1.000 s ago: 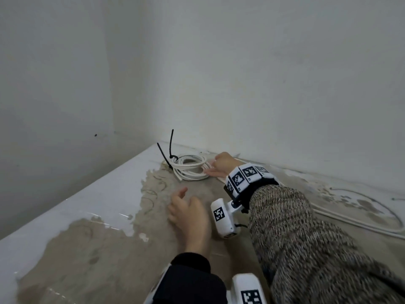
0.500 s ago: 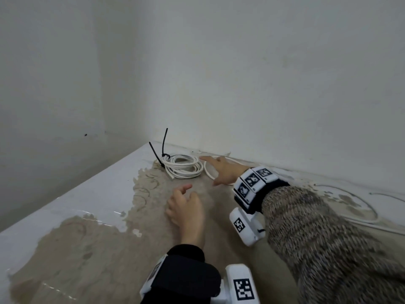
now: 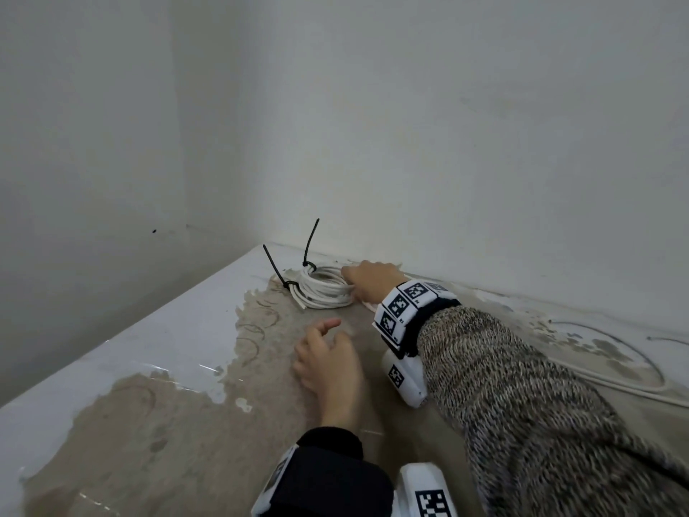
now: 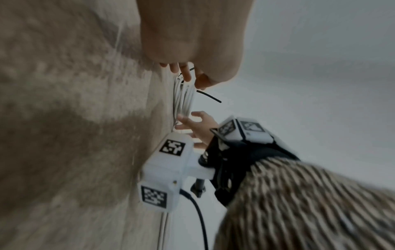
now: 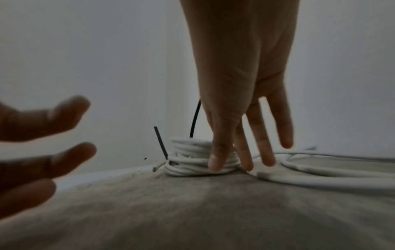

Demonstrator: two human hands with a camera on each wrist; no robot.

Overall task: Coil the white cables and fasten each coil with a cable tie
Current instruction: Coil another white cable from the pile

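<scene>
In the far corner of the table (image 3: 112, 367), against the wall: 1 coil (image 3: 324, 289) of white cable, bound by 2 black ties (image 3: 309, 242), tails sticking up. Right hand (image 3: 373, 283) now back at the coil's right edge, straight fingers (image 5: 215, 162) touching it, gripping nothing; half a second ago reaching past it. Left hand (image 3: 328, 361) hovering nearby, relaxed, empty. Probably nudging the finished coil aside. Loose cable (image 3: 615, 389) at right not yet coiled.
</scene>
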